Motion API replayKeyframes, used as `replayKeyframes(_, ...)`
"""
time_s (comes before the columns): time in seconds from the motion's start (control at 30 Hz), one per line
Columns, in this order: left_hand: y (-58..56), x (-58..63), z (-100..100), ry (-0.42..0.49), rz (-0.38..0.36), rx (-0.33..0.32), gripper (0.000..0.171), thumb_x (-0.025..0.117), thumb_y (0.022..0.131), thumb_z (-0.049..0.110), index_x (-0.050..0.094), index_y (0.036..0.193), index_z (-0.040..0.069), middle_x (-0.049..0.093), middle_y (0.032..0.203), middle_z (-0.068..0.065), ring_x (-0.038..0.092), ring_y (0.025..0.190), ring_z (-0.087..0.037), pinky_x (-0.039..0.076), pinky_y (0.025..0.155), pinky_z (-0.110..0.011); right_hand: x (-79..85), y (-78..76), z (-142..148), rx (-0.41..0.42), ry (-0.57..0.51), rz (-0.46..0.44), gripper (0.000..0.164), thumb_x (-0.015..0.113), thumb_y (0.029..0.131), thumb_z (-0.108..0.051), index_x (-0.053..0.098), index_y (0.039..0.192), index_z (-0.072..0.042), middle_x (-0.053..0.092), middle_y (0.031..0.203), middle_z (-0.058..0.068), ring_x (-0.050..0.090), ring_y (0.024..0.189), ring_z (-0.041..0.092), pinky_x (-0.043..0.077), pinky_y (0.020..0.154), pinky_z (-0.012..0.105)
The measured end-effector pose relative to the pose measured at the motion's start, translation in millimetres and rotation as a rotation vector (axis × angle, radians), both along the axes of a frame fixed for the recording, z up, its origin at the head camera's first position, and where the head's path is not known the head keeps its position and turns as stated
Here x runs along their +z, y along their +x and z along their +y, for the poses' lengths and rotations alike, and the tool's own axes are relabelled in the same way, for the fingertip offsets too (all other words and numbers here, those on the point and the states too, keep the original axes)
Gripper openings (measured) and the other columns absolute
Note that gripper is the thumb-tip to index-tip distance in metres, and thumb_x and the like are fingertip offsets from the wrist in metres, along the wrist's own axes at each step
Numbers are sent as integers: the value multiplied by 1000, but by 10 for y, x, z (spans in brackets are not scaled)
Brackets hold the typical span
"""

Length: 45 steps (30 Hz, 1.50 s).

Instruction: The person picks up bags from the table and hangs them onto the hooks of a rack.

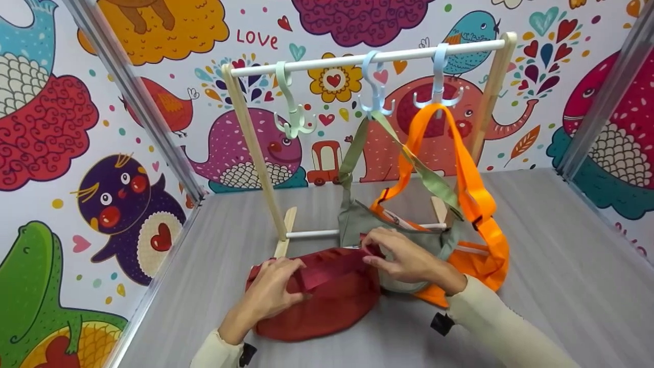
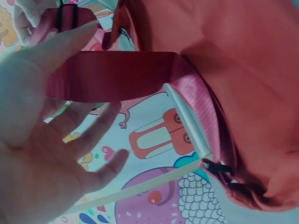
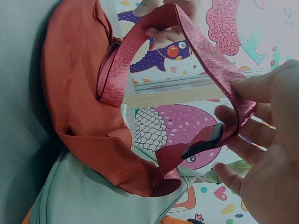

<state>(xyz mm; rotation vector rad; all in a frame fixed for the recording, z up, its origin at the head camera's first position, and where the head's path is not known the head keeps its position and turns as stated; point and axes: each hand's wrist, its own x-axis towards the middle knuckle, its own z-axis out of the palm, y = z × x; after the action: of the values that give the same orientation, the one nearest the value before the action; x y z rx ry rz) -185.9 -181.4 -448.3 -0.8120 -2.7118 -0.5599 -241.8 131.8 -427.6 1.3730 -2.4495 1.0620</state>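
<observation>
A red shoulder bag (image 1: 322, 319) lies on the grey tabletop in front of the rack, with its dark red webbing strap (image 1: 332, 272) raised above it. My left hand (image 1: 273, 289) holds the strap on the left, thumb on one side and fingers on the other. My right hand (image 1: 403, 258) pinches the strap's right part between thumb and fingers. Close to those fingers, a black slider buckle (image 3: 203, 141) shows on the webbing in the right wrist view. Behind the right hand, a grey-green bag (image 1: 352, 222) hangs against the red one.
A small wooden rack with a white top bar (image 1: 332, 62) stands behind. It carries a pale green hook (image 1: 292, 115), a blue hook (image 1: 375, 94) bearing the grey-green bag's strap, and another blue hook (image 1: 438, 92) bearing an orange bag (image 1: 493, 255). Patterned walls enclose the table.
</observation>
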Motion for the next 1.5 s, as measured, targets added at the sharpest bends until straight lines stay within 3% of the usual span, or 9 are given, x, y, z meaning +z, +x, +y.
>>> replayKeyframes(0.27,-92,-77,-26,46,53,61,34,81,77,16,64,106,10,67,95,-1,60,98,-20,44,80,-43,14,-73,38,84,-135,-67,12,63,98,-20,57,104,-11,61,98,-1,55,90,15,47,81,31)
replayKeyframes(0.53,-204,-124,-76,113,104,123,39,76,70,2,63,107,6,69,101,-7,62,97,-25,44,76,-43,99,-63,75,65,-188,-165,10,64,97,-15,59,102,-9,66,115,4,60,113,23,46,101,37)
replayKeyframes(0.7,-293,-154,-135,160,148,148,38,68,70,-5,62,106,4,69,102,-9,61,96,-28,46,76,-48,102,-109,89,40,-205,-174,9,64,95,-7,60,103,-7,66,110,8,57,92,22,45,83,27)
replayKeyframes(0.87,-361,-169,-195,200,180,157,36,61,72,-10,63,107,-1,69,101,-12,62,90,-29,49,78,-47,119,-162,91,74,-239,-194,9,62,95,-1,58,103,-2,62,102,12,57,93,21,43,84,24)
replayKeyframes(1.0,-392,-162,-229,223,160,166,35,57,78,-11,63,112,-3,70,105,-15,64,93,-33,51,82,-47,155,-189,101,86,-246,-214,8,61,96,-4,56,102,-4,57,92,9,58,93,19,43,83,24)
replayKeyframes(1.07,-406,-155,-244,237,127,175,33,55,82,-10,63,113,-3,70,106,-16,65,96,-33,51,83,-48,166,-204,105,86,-246,-220,9,62,97,-6,55,102,-4,55,88,9,57,88,18,43,79,24)
replayKeyframes(1.17,-413,-127,-273,303,19,194,27,52,90,-7,64,114,-1,70,101,-12,64,90,-27,51,81,-44,193,-217,101,88,-244,-222,8,62,96,-4,55,101,-3,54,84,9,55,83,15,42,75,24)
replayKeyframes(1.37,-436,-40,-338,508,-285,208,24,44,105,12,65,117,9,68,104,-6,60,96,-17,47,87,-34,360,-145,98,88,-255,-228,9,60,95,2,54,100,6,53,82,12,52,77,13,41,69,24)
replayKeyframes(1.5,-465,21,-358,657,-488,163,30,38,108,22,61,121,8,60,100,-12,53,86,-23,45,73,-30,458,-92,107,71,-244,-212,12,59,96,2,53,104,8,53,82,11,50,74,11,40,67,24)
